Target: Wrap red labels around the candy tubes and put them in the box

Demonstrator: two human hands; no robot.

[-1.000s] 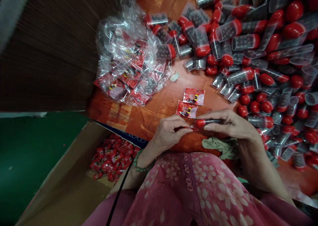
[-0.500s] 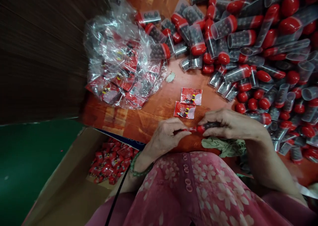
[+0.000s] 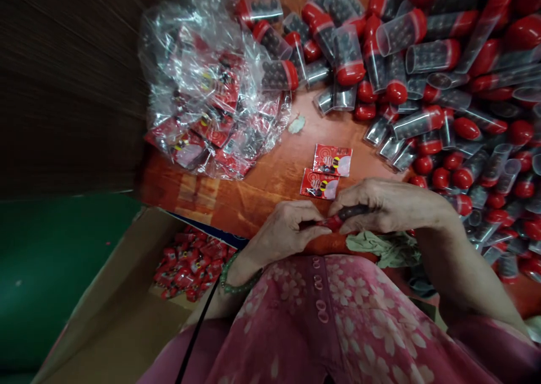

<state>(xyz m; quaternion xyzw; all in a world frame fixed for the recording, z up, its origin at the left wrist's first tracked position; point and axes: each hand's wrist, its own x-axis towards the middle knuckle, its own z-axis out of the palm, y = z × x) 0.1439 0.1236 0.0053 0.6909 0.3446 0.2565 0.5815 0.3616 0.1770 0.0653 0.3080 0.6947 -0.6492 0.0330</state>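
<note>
My right hand (image 3: 382, 205) grips a red-capped clear tube of dark balls (image 3: 354, 211), its red end pointing left. My left hand (image 3: 289, 231) is closed in a pinch on a small red piece, perhaps a printed packet, mostly hidden by the fingers. The tube's red end touches this piece between the two hands; whether it is inside cannot be made out. Just beyond the fingers lie two flat red printed packets, a nearer one (image 3: 318, 184) and a farther one (image 3: 333, 160), slightly overlapping.
A clear plastic bag (image 3: 220, 108) of red packets lies at the left of the table (image 3: 270, 175). Many red-capped tubes (image 3: 422, 97) are heaped on the right. A crumpled greenish cloth (image 3: 386, 249) lies by my right wrist. Below the left edge, a cardboard box (image 3: 105, 311) holds red packed pieces (image 3: 190, 263).
My hands have come closer together, bringing the tube's red end against the piece in my left fingers. The view has shifted slightly; the two flat packets lie as before.
</note>
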